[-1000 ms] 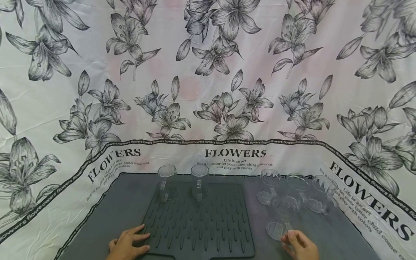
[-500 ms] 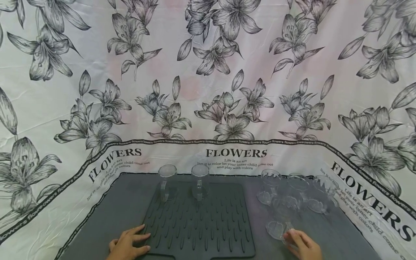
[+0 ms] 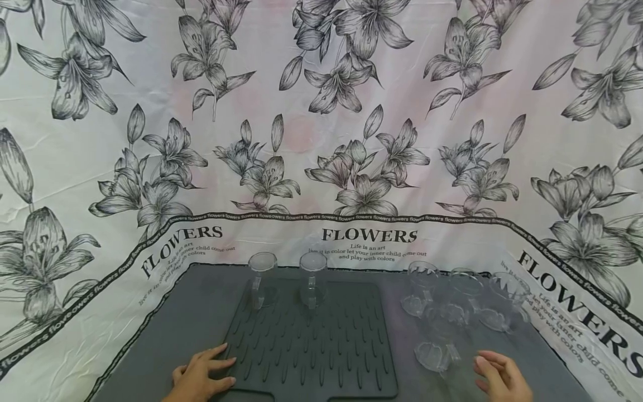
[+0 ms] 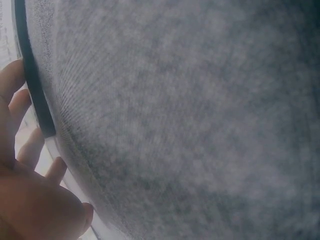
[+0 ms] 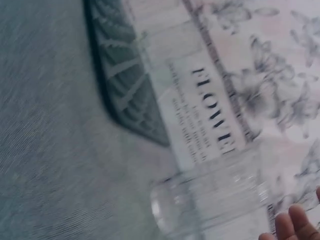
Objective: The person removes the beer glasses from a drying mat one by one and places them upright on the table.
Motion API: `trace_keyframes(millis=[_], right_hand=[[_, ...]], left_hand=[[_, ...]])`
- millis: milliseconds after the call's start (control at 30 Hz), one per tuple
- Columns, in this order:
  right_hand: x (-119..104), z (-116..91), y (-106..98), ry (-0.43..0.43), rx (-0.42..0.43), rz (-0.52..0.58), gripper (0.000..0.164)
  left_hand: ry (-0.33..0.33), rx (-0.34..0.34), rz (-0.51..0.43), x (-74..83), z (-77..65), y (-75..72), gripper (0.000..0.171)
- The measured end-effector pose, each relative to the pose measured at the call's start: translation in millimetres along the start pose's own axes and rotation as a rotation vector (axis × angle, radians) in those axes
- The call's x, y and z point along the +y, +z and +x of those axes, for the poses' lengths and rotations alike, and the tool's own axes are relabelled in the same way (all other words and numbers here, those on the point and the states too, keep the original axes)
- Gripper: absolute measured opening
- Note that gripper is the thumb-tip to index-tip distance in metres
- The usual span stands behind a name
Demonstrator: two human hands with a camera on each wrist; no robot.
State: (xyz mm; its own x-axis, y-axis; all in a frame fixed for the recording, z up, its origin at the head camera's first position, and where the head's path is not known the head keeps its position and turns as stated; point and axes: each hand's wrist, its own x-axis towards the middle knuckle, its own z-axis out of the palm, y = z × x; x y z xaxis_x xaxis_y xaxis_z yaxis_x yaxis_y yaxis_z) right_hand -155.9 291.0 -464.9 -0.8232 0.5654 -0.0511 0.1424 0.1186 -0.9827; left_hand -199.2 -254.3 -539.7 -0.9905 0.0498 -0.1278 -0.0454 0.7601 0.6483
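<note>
A dark grey ribbed mat (image 3: 311,352) lies mid-table. My left hand (image 3: 201,375) rests at its left edge near the front corner, fingers extended; the left wrist view shows these fingertips (image 4: 59,164) along the dark mat edge (image 4: 36,90). Two clear handled mugs, one at the left (image 3: 262,282) and one beside it (image 3: 313,282), stand on the mat's far end. To the right of the mat, the nearest clear mug (image 3: 433,357) stands on the table with its handle toward my right hand (image 3: 504,378). That hand is apart from it, fingers loosely bent and holding nothing.
Behind the nearest mug stand more clear mugs: one at the left (image 3: 422,285), one in the middle (image 3: 464,287) and one at the right (image 3: 506,293), close together. A flower-printed cloth (image 3: 366,167) hangs around the back and sides of the grey table (image 3: 176,318).
My right hand has let go of the nearest mug's handle and moved away to the right. The mug stays in place. My left hand keeps its spot on the mat; the head view shifts slightly.
</note>
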Motion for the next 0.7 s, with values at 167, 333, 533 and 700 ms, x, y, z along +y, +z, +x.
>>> trace_keyframes(millis=[167,333,533,700], right_hand=[[-10.3,-4.7,-11.1,0.013,-0.102,0.028,0.047],[-15.4,-13.9,-20.4,-0.032,-0.207,0.103,0.048],[-15.1,-27.8,-24.5,-0.174,-0.324,0.286,0.041],[-15.2,-35.8,-20.4,-0.285,-0.397,0.375,0.032]], left_hand=[[0.009,0.003,0.004,-0.4,-0.7,0.6,0.053],[0.008,0.008,0.005,-0.2,-1.2,1.3,0.052],[0.013,0.009,0.003,2.0,-0.5,-0.5,0.051],[0.016,0.013,0.003,2.0,0.2,0.1,0.05]])
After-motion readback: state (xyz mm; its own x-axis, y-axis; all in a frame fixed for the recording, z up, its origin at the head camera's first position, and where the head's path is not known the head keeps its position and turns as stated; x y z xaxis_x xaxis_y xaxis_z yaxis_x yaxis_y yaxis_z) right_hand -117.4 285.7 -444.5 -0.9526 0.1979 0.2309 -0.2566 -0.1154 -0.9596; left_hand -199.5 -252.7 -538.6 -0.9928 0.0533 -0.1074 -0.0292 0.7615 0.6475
